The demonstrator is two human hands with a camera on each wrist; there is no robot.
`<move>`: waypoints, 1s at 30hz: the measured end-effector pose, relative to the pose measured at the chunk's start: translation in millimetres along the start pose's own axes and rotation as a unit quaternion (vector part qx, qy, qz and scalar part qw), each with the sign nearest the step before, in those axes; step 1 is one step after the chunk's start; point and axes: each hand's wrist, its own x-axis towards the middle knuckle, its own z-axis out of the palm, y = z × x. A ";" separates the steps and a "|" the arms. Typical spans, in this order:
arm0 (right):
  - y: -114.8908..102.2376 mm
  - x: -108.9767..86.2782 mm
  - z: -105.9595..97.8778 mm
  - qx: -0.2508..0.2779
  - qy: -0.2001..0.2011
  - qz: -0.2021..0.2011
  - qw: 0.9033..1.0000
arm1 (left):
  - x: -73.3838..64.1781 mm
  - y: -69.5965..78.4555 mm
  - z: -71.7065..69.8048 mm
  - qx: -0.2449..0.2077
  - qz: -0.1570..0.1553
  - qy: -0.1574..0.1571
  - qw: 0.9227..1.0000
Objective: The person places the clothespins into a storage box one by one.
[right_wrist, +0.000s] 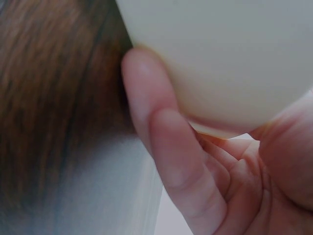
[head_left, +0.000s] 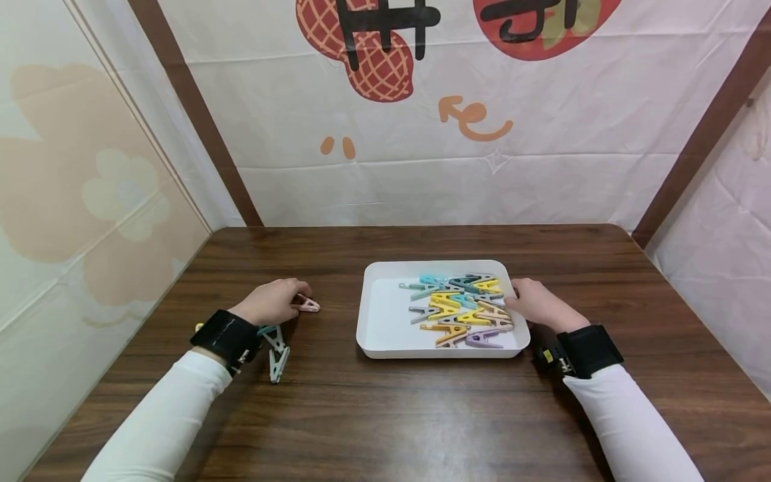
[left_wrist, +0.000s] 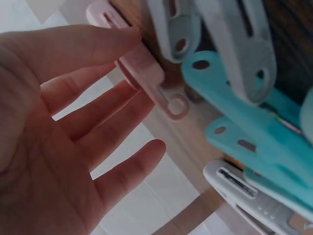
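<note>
Head view first: what stands furthest left?

A pale wall point(head_left: 36, 301) with a printed flower point(head_left: 126, 194), then a white sleeve point(head_left: 168, 415), a black wristband point(head_left: 225, 338) and the left hand point(head_left: 274, 301), low over the brown table point(head_left: 391, 415).

Is that hand holding anything?

Yes, a pink clip point(head_left: 307, 304). The left wrist view shows the thumb pressed on one face, with fingers behind it, so the grip is clamped on the clip. The other fingers spread apart.

And near the wrist?

A teal clip point(left_wrist: 234, 103) and some grey clips point(head_left: 278, 365) lie close together, just beside the hand.

Moving right?

A white tray point(head_left: 376, 335) rests on the table. Its left part is bare; towards the right lie many clips, among them yellow clips point(head_left: 444, 310), an orange clip point(head_left: 452, 331) and, near the front, a purple clip point(head_left: 482, 339).

Last, the right hand point(head_left: 545, 304)?

It grips the tray's right edge, fingers curled against the outer wall. The right wrist view hides the thumb's tip.
</note>
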 end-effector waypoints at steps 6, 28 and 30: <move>-1.1 -0.7 0.1 0.003 -0.001 0.002 1.000 | 0.2 -3.1 3.2 0.005 0.003 0.023 1.000; -3.5 -2.5 -1.1 0.004 0.002 0.003 1.000 | 31.3 40.2 -23.9 -0.040 -0.008 0.094 0.995; -3.5 -2.9 -1.0 0.006 0.002 0.002 1.000 | 36.1 52.4 -28.7 -0.037 0.009 0.095 0.995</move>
